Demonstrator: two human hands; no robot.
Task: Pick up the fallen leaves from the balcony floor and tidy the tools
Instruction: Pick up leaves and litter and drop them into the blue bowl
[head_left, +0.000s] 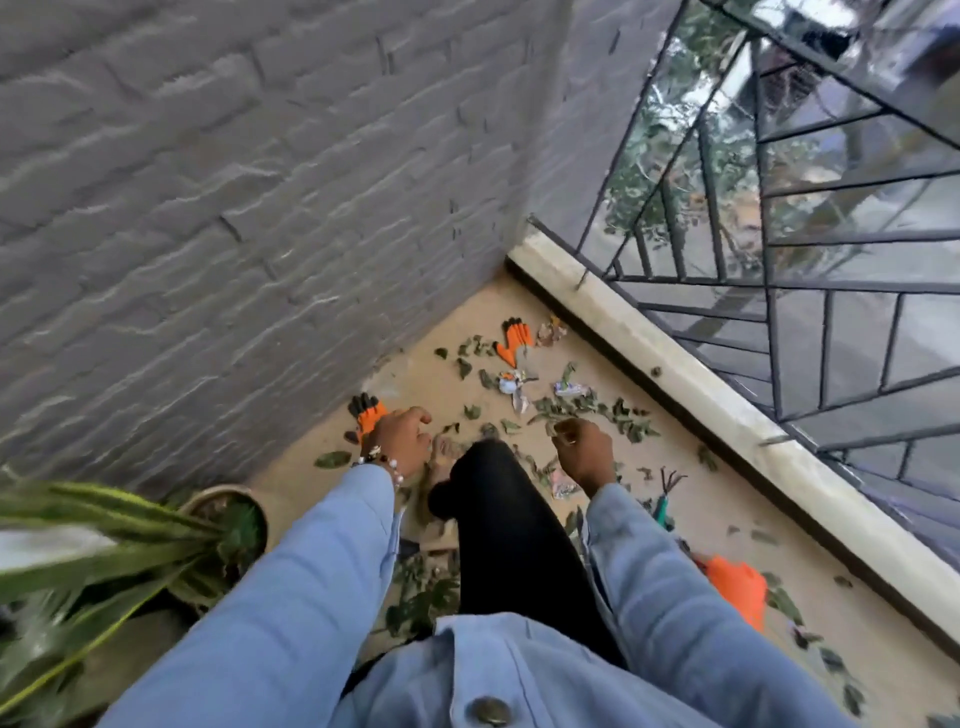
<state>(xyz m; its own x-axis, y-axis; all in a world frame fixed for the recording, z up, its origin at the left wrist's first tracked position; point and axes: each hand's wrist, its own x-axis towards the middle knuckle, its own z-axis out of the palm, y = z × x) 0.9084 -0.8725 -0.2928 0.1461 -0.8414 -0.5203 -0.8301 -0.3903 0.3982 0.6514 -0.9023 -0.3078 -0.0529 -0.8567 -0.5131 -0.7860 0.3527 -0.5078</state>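
Green fallen leaves (587, 410) lie scattered over the tan balcony floor (447, 374). My right hand (584, 454) is curled and pinches a leaf or two just above the floor. My left hand (405, 441) hangs with loosely curled fingers next to an orange and black glove (370, 413); nothing shows in it. A second orange glove (513, 338) lies farther off near the corner. A small green-handled tool (664, 501) lies to the right of my right sleeve. An orange object (740, 592) rests on the floor at lower right.
A grey brick wall (234, 208) closes the left side. A concrete kerb (701, 395) with a metal railing (779, 270) runs along the right. A potted plant (228, 525) stands at lower left. Crumpled wrappers (511, 387) lie among the leaves. My dark trouser leg (509, 530) is between my arms.
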